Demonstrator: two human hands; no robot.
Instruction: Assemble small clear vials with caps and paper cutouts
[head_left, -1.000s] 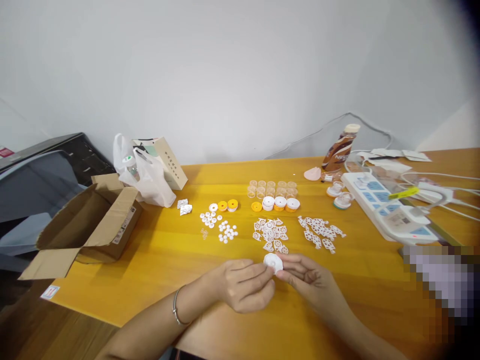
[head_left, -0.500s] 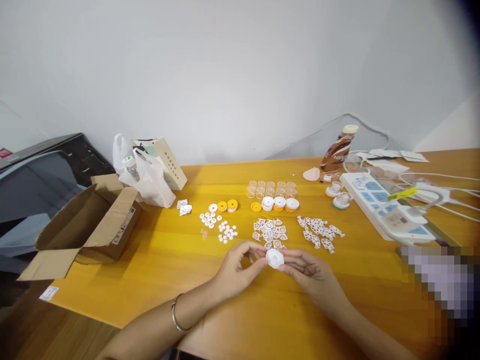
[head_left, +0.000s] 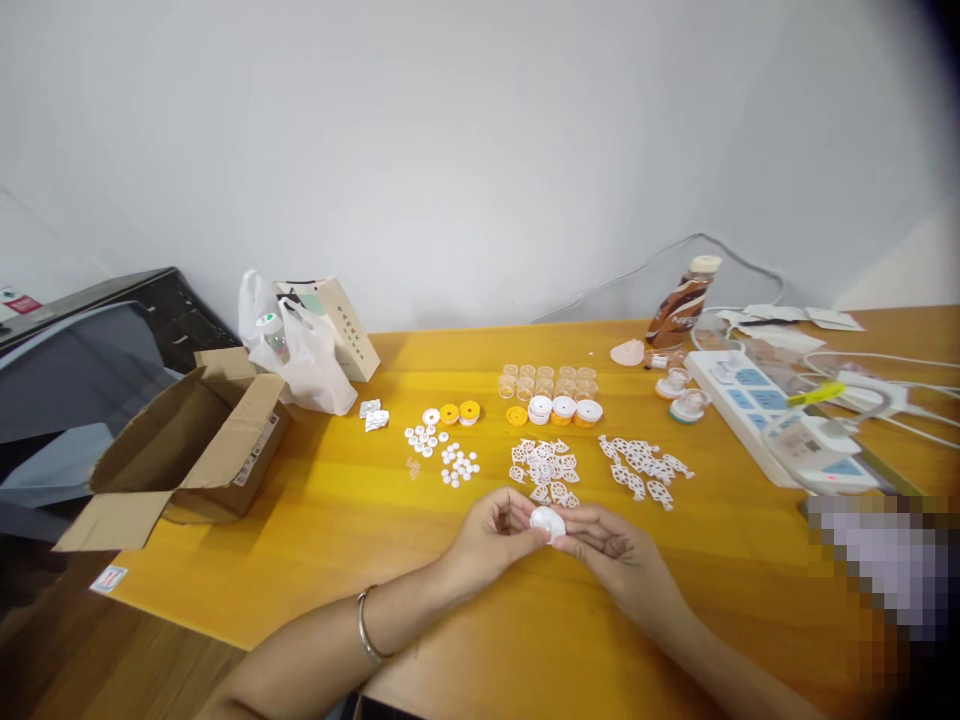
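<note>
Two hands meet low over the yellow worktop point(head_left: 315, 520), pinching one small white round cap point(head_left: 547, 521) between them: the left hand point(head_left: 491, 535), with a metal bangle point(head_left: 365, 625) on its wrist, closes thumb and fingertips on the cap's left edge, while the right hand point(head_left: 619, 552) lies palm up and grips it from the right with thumb and forefinger. The cap sits just above the worktop, directly in front of a pile of white lattice pieces point(head_left: 543, 468); a second pile of lattice pieces point(head_left: 646, 466) lies just to the right of that one. Left of these, small white discs point(head_left: 442, 452) are scattered in two loose clusters. Behind them comes a row of orange and white rings point(head_left: 555, 410), and past that a block of clear little cups point(head_left: 547, 380) set in rows. Farther left, an open cardboard box point(head_left: 191, 445) rests near the worktop's edge, with a white plastic bag point(head_left: 300, 350) and a paper bag point(head_left: 337, 315) behind it. On the far right lies a white power strip point(head_left: 780, 425) with cables, and a brown drink bottle point(head_left: 681, 300) stands by the wall.
</note>
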